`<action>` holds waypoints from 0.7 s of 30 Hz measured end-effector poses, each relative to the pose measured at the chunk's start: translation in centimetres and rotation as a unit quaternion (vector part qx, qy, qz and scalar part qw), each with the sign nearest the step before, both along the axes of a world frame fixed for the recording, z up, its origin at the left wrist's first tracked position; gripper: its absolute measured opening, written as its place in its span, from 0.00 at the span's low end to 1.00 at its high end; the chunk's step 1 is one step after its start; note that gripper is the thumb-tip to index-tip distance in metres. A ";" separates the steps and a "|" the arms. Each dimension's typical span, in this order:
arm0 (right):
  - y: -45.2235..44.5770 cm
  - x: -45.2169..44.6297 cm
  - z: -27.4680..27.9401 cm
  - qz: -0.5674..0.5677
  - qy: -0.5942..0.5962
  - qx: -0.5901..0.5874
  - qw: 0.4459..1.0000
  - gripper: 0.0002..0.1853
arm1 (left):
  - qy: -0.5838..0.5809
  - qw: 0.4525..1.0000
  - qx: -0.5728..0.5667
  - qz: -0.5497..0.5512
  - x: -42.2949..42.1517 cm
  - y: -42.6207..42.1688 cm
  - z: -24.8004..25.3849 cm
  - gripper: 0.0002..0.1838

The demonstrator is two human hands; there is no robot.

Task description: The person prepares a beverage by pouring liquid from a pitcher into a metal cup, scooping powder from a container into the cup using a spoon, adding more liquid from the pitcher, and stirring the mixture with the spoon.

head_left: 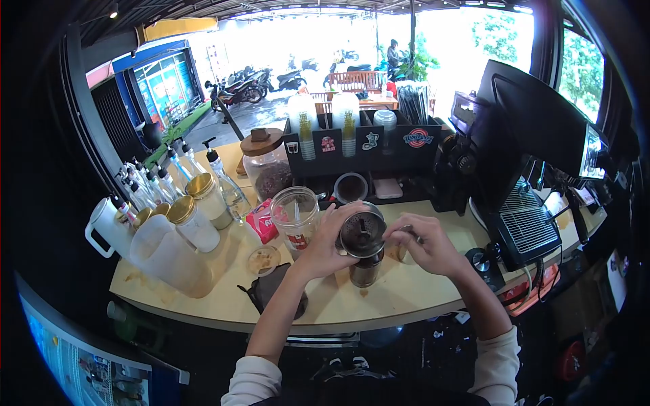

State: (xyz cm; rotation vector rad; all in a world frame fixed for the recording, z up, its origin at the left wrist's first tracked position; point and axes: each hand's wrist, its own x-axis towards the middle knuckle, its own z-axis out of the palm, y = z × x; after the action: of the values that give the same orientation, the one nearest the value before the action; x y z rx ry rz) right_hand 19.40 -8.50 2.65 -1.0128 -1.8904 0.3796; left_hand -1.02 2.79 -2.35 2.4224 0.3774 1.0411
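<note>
My left hand (pixel 321 245) is wrapped round the side of a round vessel (pixel 363 231) with a shiny rim and a dark inside, tilted towards me. The fingers of my right hand (pixel 428 245) are closed in a pinch at its right edge; what they hold is too small to make out. Below the vessel a dark glass jar (pixel 365 273) stands on the counter, its top hidden. Left of the vessel is a clear jar (pixel 295 215) with a red label, partly behind my left hand. Near my left wrist lies a dark cloth or pouch (pixel 274 289).
Pump bottles (pixel 227 183), gold-lidded jars (pixel 196 223) and a frosted pitcher (pixel 169 257) crowd the left of the counter (pixel 325 308). A black cup organiser (pixel 359 152) spans the back. An espresso machine (pixel 525 220) stands at the right.
</note>
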 end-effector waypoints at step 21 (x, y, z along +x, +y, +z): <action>1.1 0.2 3.8 0.052 -0.094 -0.011 0.994 0.08 | -0.009 0.999 -0.021 -0.040 0.2 0.3 0.6 0.45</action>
State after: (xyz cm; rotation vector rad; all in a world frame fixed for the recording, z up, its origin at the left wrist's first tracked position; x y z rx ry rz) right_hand 19.60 -7.39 6.49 -0.9963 -2.1188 0.3761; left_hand -0.79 3.12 -1.77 2.3686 0.2905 1.0084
